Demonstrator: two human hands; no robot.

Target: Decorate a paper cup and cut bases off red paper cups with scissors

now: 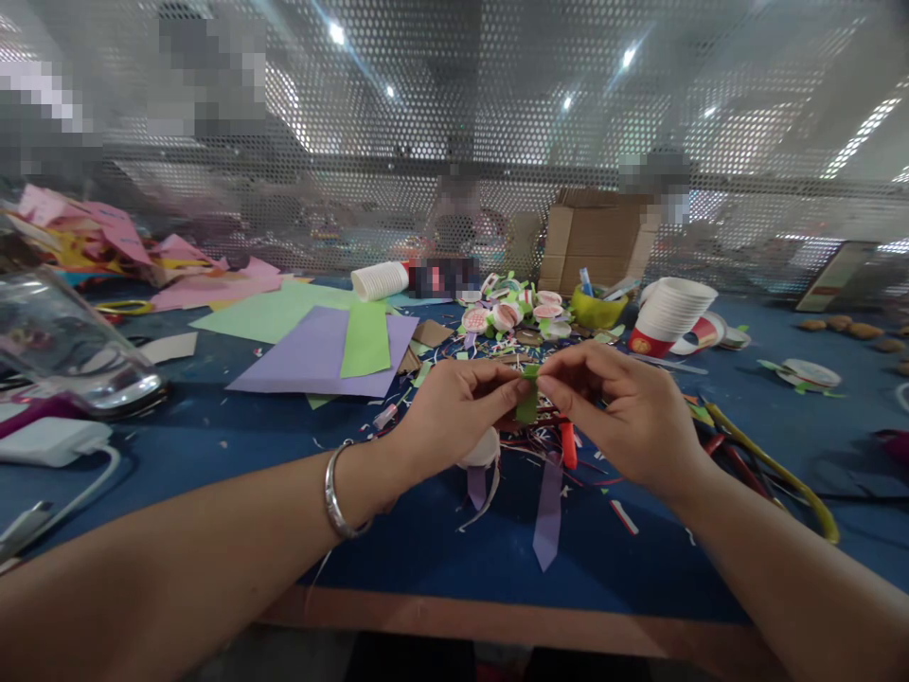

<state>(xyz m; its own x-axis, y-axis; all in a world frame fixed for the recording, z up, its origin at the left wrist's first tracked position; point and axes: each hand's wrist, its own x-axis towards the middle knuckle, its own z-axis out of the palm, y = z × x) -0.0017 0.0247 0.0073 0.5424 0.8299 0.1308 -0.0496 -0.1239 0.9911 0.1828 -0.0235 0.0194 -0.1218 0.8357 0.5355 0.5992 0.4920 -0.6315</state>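
Between my two hands is a small green paper strip (526, 405), held above the blue table. My left hand (454, 407), with a silver bangle at the wrist, pinches its left side between thumb and fingers. My right hand (617, 403) pinches the strip near its top right edge. Below the hands lie a purple pointed paper strip (547, 530) and a white paper disc (481, 449), partly hidden by my left hand. An orange-red handled tool (568, 445) lies just under my right hand; its kind is unclear.
A purple sheet (305, 355) and a green strip (365, 341) lie at left. Paper cups (671, 313), a cardboard box (593, 242) and a pile of paper-disc crafts (507, 313) stand behind. Yellow-handled scissors (781, 464) lie right. A glass (78, 350) is at far left.
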